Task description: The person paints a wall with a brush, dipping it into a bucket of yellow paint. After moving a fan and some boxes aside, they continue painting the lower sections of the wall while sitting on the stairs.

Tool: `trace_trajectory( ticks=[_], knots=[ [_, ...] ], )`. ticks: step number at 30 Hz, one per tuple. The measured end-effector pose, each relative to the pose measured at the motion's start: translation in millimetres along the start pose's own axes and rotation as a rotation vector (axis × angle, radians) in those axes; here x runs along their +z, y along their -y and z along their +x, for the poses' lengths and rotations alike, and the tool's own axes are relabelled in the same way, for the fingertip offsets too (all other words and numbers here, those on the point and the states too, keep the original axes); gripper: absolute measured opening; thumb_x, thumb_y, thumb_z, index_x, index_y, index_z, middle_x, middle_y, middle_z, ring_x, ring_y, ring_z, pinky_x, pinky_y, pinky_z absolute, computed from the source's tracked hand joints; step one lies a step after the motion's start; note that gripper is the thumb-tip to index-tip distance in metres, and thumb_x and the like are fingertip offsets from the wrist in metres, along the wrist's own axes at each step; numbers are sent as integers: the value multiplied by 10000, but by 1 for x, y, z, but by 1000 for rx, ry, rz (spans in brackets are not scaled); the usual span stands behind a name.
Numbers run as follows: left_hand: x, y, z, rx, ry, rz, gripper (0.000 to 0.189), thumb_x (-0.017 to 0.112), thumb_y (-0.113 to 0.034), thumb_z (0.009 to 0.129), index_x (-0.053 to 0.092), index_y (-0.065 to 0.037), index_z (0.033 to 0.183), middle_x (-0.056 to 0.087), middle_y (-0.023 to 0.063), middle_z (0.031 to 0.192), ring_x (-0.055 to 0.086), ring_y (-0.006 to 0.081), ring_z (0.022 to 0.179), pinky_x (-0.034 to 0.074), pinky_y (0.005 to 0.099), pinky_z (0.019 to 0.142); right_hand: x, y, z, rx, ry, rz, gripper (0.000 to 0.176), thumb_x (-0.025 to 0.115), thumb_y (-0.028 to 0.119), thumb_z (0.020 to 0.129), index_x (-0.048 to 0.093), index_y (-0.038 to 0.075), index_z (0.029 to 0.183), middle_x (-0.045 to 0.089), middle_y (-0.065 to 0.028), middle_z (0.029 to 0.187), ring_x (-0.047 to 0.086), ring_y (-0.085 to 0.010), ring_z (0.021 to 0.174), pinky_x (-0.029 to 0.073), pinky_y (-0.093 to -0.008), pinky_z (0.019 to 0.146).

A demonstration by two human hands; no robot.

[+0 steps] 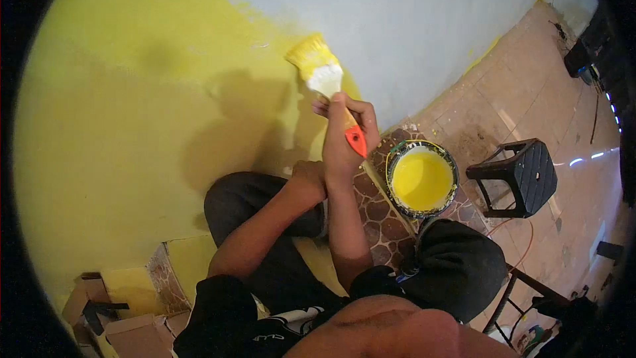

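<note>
My right hand is closed around the handle of a wide paintbrush. The brush has yellow-coated bristles, a pale paint-smeared ferrule and a red handle end with a hole. Its bristles point up and left, at or close to the wall, where yellow paint borders a pale, whitish area; contact is hard to judge. My left hand lies against or just behind my right wrist, its fingers mostly hidden. Right of my right hand, a dark bucket with splattered rim holds yellow paint.
A black plastic stool stands right of the bucket on the tiled floor. Cardboard pieces lie at lower left. My bent knees flank the work area, one close to the bucket. Dark metal legs show at lower right.
</note>
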State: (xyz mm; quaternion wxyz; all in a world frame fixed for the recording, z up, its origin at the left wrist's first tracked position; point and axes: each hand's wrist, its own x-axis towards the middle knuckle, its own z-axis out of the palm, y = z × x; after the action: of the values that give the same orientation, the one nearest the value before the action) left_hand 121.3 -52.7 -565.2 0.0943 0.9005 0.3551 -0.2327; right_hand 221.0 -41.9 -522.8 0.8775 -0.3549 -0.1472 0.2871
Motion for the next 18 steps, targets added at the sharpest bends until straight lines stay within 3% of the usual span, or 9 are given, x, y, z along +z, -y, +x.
trace_trajectory(
  ticks=[4, 6, 9, 11, 14, 18],
  knots=[
    [3, -3, 0, -35, -4, 21, 201, 548, -208, 788, 695, -75, 817, 678, 132, 822, 669, 282, 748, 497, 452, 624, -26, -19, 0, 145, -146, -10, 88, 579, 40, 889, 553, -30, 844, 652, -107, 780, 653, -152, 687, 530, -261, 670],
    [7, -3, 2, -65, 18, 57, 202, 553, -215, 786, 693, -71, 792, 673, 130, 798, 663, 287, 727, 493, 458, 613, -36, -24, 1, 125, -136, -96, 96, 577, 46, 891, 551, -31, 840, 645, -107, 763, 655, -155, 687, 531, -263, 666],
    [10, 1, 5, -6, -56, 68, 276, 565, -278, 786, 670, -27, 830, 656, 199, 815, 647, 362, 775, 491, 480, 713, -53, -16, 3, 91, -143, -241, 109, 572, 57, 896, 549, -29, 835, 637, -110, 734, 658, -159, 676, 532, -267, 653],
    [4, 0, 10, -26, 69, 91, 204, 592, -234, 785, 698, -66, 832, 682, 144, 863, 672, 293, 787, 513, 444, 671, -52, -8, 6, 75, -150, -295, 114, 569, 64, 900, 549, -26, 833, 634, -112, 722, 659, -161, 665, 532, -267, 644],
    [-16, -10, 9, -146, 203, 51, 217, 596, -234, 793, 694, -70, 897, 685, 144, 910, 670, 290, 856, 516, 430, 730, -45, 0, 10, 60, -129, -261, 116, 567, 67, 901, 549, -22, 829, 641, -109, 712, 658, -162, 633, 523, -266, 608],
    [-25, -10, 8, -153, 257, 0, 225, 583, -224, 801, 691, -78, 935, 686, 134, 946, 661, 292, 910, 513, 416, 762, -17, 7, 8, -4, 13, -295, 129, 542, 51, 910, 521, -54, 838, 621, -138, 739, 659, -178, 648, 575, -277, 622]
  ],
)
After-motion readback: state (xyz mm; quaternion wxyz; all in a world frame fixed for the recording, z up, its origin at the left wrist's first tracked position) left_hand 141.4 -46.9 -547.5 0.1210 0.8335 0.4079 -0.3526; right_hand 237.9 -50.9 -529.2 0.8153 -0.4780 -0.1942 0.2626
